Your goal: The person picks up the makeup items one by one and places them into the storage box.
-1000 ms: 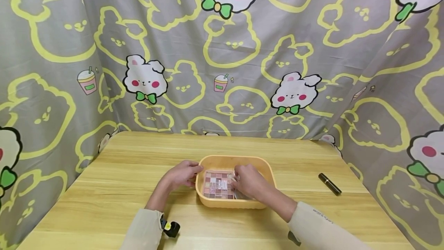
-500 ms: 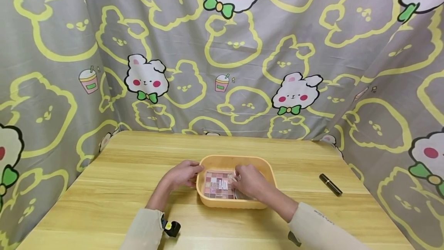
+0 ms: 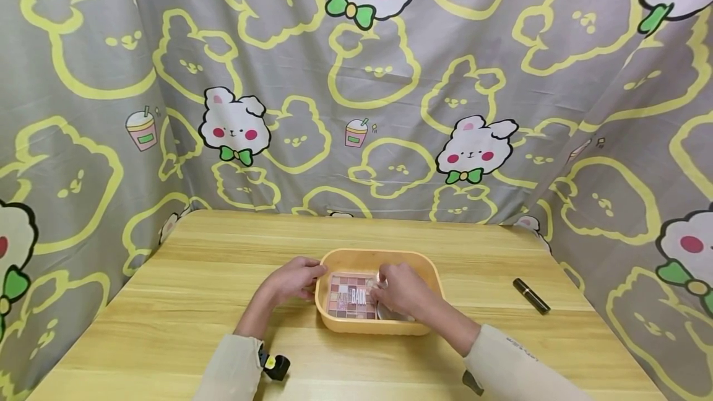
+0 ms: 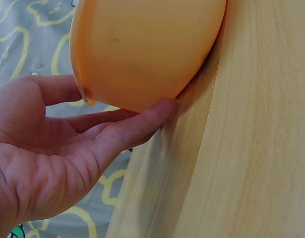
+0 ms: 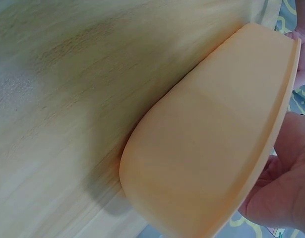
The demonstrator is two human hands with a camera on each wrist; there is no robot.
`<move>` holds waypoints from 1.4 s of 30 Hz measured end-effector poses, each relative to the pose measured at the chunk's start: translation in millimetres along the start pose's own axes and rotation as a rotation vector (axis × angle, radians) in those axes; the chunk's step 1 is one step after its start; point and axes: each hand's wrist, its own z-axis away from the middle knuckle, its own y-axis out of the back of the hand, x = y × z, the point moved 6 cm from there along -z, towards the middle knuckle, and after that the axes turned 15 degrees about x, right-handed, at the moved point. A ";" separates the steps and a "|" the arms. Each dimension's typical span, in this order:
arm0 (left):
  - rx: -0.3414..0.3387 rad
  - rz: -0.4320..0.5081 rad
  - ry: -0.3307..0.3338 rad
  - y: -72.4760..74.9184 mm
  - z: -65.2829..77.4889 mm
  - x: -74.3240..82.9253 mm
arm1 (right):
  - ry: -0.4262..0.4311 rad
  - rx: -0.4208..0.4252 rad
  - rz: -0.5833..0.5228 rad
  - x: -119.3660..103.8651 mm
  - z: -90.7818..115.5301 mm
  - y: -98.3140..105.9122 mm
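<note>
A peach-orange plastic basin (image 3: 379,327) stands on the table. My left hand (image 3: 293,278) holds its left end, thumb at the rim and fingers against the outside wall (image 4: 147,54). Inside the basin, on the left, lies a flat eyeshadow palette (image 3: 350,297) with a grid of pink and brown squares and white lettering reading "BACK". My right hand (image 3: 403,293) reaches into the basin beside the palette. Its fingers are curled at a round silvery disc (image 3: 384,312), mostly covered by the hand. In the right wrist view the basin wall (image 5: 202,134) hides the fingertips.
A black tube with a gold band (image 3: 531,296) lies on the wooden table (image 3: 223,252), right of the basin. Grey curtains (image 3: 306,79) with yellow outlines and white rabbits hang around the table's back and sides. A black strap device (image 3: 275,366) is at my left wrist.
The view shifts very slightly. Both hands, the basin and the palette keep their places, and my right hand barely moves.
</note>
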 end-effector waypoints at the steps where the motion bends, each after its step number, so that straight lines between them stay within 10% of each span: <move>1: 0.000 0.000 0.000 -0.1 -0.1 -0.2 | -0.005 -0.001 0.000 0.2 -0.2 0.3; 30: -0.018 0.023 -0.004 0.8 0.7 -1.0 | 0.062 0.188 0.014 7.2 -5.6 23.1; 42: -0.033 0.032 -0.005 -0.8 -1.0 -1.1 | -0.059 0.163 0.003 23.8 -5.4 34.5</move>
